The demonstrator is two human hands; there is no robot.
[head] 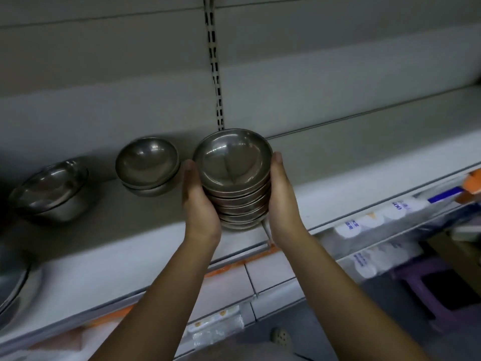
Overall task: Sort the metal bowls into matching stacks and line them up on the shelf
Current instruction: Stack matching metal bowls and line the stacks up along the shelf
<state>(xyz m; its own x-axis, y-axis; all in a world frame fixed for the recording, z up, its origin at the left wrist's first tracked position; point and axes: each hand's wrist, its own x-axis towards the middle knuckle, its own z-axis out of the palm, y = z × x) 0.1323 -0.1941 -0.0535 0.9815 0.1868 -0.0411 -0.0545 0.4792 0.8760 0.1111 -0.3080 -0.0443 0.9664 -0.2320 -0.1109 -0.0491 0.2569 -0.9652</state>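
We hold the bowl stack (234, 165) between left hand (200, 204) and right hand (282, 201), both cupped round its sides, above shelf (338, 178).

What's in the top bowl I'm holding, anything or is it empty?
Empty: the stack has a top bowl showing only bare, reflective metal.
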